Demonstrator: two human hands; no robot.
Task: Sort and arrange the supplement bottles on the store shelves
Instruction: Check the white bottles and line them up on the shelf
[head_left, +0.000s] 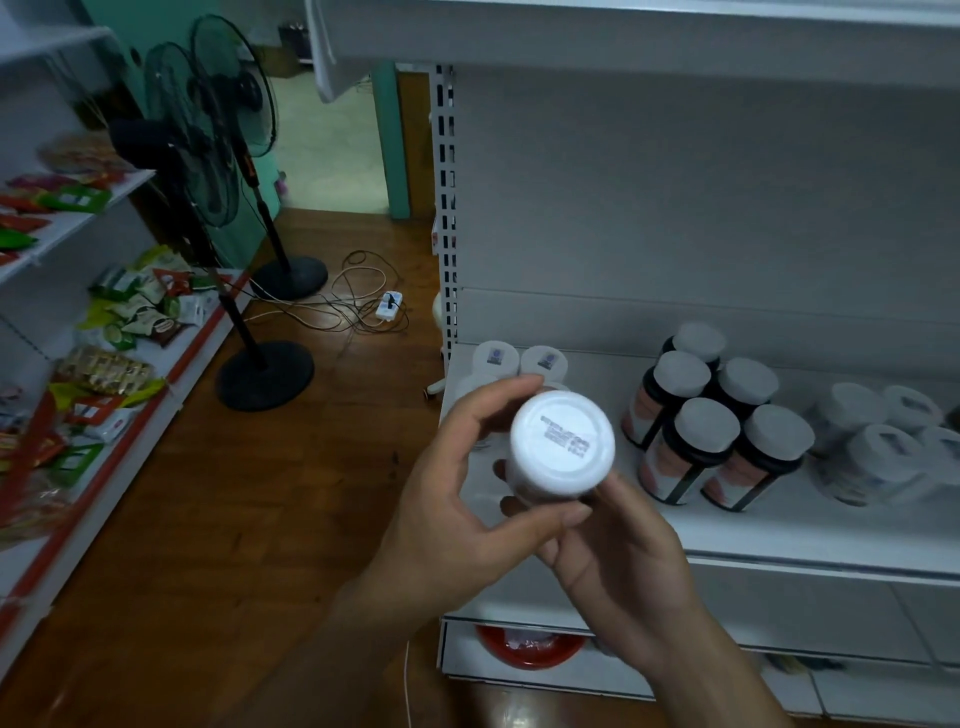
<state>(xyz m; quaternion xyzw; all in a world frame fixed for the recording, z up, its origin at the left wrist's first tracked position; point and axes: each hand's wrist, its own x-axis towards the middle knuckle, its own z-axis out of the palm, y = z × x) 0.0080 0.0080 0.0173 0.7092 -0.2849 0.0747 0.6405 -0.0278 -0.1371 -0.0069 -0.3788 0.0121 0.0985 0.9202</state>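
Observation:
Both my hands hold one white supplement bottle (561, 448) in front of the shelf, its printed base turned toward me. My left hand (457, 493) curls round its left side, thumb under it. My right hand (618, 545) cups it from below and right. On the white shelf (779, 525) behind stand white bottles with blue labels (519, 361) at the left end. Several dark bottles with white caps (711, 415) cluster in the middle. Pale bottles with handled caps (878, 441) fill the right end.
An upper shelf (623, 31) overhangs the one I face. Two black pedestal fans (223, 171) and a power strip with tangled cables (387, 306) stand on the wooden floor to the left. Snack packets (130, 312) fill shelves at far left. A red bowl (530, 647) sits below.

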